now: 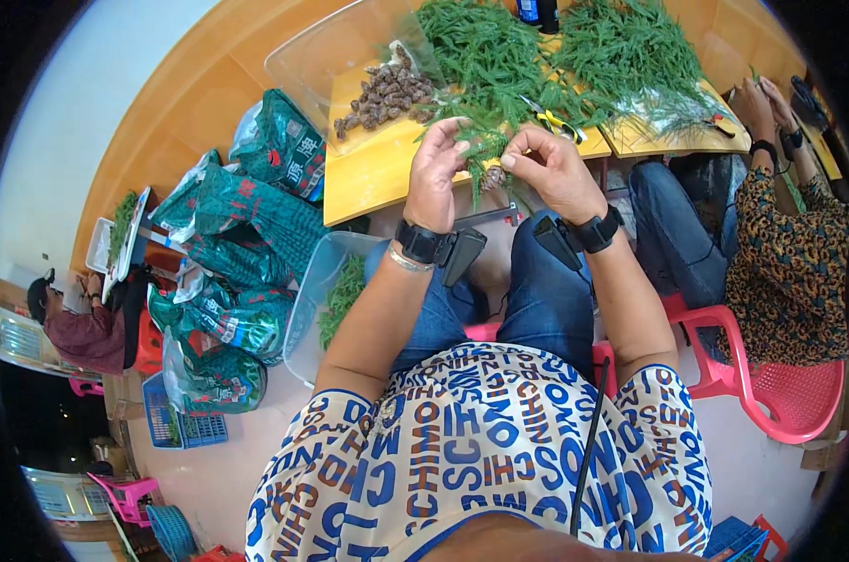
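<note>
Over the near edge of the table, a green feathery sprig [486, 143] hangs between my two hands, with a small brown pine cone [493, 177] at its lower part. My left hand [437, 175] is closed, its thumb and fingertips gripping the sprig's left side. My right hand [554, 176] pinches thumb and forefinger together just beside the pine cone; what lies between those fingertips is too small to make out. Right behind the hands, yellow-handled scissors [554, 121] rest on the greenery.
A clear plastic bin [298, 70] holding several pine cones [387, 94] tips toward me on the yellow table [373, 183]. Heaps of green sprigs [626, 51] cover its back. Green bags [256, 220] and a clear tub [305, 323] stand left. Another person [790, 253] sits at right.
</note>
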The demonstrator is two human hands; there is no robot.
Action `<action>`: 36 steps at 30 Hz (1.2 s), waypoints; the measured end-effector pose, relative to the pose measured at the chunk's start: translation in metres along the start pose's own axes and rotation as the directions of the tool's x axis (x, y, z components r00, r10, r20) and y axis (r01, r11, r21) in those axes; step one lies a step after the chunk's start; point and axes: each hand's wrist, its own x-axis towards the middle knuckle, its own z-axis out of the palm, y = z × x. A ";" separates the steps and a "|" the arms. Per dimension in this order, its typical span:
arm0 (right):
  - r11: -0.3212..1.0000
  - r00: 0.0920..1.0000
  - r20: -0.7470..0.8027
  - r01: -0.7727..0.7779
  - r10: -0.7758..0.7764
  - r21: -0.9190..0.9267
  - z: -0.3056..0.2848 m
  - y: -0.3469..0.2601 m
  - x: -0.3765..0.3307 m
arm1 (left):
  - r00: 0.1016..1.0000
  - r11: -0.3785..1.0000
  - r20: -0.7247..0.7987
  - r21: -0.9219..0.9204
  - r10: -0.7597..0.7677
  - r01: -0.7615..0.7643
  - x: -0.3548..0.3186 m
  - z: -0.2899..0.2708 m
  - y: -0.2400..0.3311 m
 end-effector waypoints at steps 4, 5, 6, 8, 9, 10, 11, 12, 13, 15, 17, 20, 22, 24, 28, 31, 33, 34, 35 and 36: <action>0.998 1.000 0.011 -0.004 0.005 -0.062 0.007 0.003 -0.002 | 0.989 0.967 0.129 0.236 0.071 -0.100 0.009 -0.022 -0.005; 0.998 1.000 0.018 -0.007 0.008 -0.062 0.009 0.002 -0.001 | 0.990 0.968 0.122 0.232 0.069 -0.096 0.008 -0.023 -0.005; 0.998 1.000 0.025 -0.009 0.010 -0.062 0.010 0.001 -0.001 | 0.991 0.979 0.117 0.187 0.063 -0.084 0.007 -0.024 -0.006; 0.998 0.999 0.036 -0.016 0.018 -0.063 0.014 0.002 -0.002 | 0.993 0.993 0.109 0.096 0.052 -0.062 0.006 -0.025 -0.008; 0.997 1.000 0.022 -0.014 0.015 -0.074 0.016 0.004 -0.004 | 0.993 0.994 0.103 0.094 0.050 -0.060 0.004 -0.025 -0.008; 0.996 1.000 0.007 -0.011 0.012 -0.084 0.018 0.006 -0.006 | 0.997 0.998 0.074 0.059 0.022 -0.027 0.000 -0.023 -0.007; 0.996 1.000 -0.009 -0.010 0.009 -0.094 0.019 0.007 -0.006 | 0.999 1.000 0.046 0.024 -0.007 0.006 -0.003 -0.022 -0.006; 0.996 1.000 -0.008 -0.015 0.015 -0.093 0.020 0.009 -0.006 | 0.999 0.999 0.018 -0.012 -0.039 0.039 -0.004 -0.022 -0.006; 0.994 1.000 -0.025 0.002 -0.004 -0.110 0.020 0.010 -0.005 | 0.999 0.999 0.015 -0.014 -0.044 0.045 -0.004 -0.026 -0.008; 0.988 0.997 -0.057 0.035 -0.044 -0.148 0.019 0.012 -0.002 | 0.992 0.992 -0.005 0.013 -0.125 0.125 -0.002 -0.037 -0.011; 0.991 0.999 -0.051 0.013 -0.020 -0.133 0.021 0.016 -0.003 | 0.986 0.986 -0.020 0.020 -0.167 0.167 0.000 -0.045 -0.013; 0.994 0.999 -0.039 -0.029 0.026 -0.103 0.022 0.021 -0.003 | 0.971 0.971 -0.007 -0.011 -0.239 0.239 0.000 -0.053 -0.018; 0.995 0.998 -0.056 -0.043 0.038 -0.094 0.023 0.022 -0.003 | 0.959 0.954 0.021 -0.091 -0.284 0.285 -0.001 -0.053 -0.020; 0.994 0.997 -0.064 -0.054 0.049 -0.091 0.022 0.023 -0.003 | 0.931 0.902 0.092 -0.233 -0.352 0.364 -0.003 -0.052 -0.021; 0.996 0.997 -0.072 -0.048 0.043 -0.075 0.021 0.021 -0.003 | 0.897 0.830 0.092 -0.350 -0.431 0.435 -0.006 -0.050 -0.015; 0.916 0.993 -0.007 0.106 -0.118 -0.387 0.024 0.013 -0.003 | 0.899 0.853 0.072 -0.291 -0.432 0.433 -0.006 -0.047 -0.010; 0.922 0.994 -0.021 0.096 -0.112 -0.376 0.026 0.015 -0.003 | 0.901 0.864 0.060 -0.260 -0.430 0.430 -0.008 -0.048 -0.010; 0.927 0.994 -0.037 0.086 -0.107 -0.365 0.027 0.017 -0.003 | 0.923 0.898 0.041 -0.218 -0.383 0.382 -0.010 -0.050 -0.012; 0.932 0.993 -0.056 0.075 -0.101 -0.355 0.027 0.018 -0.004 | 0.941 0.926 0.027 -0.174 -0.337 0.336 -0.011 -0.048 -0.014; 0.932 0.993 -0.057 0.073 -0.099 -0.355 0.027 0.018 -0.005 | 0.958 0.949 0.014 -0.129 -0.288 0.287 -0.012 -0.047 -0.015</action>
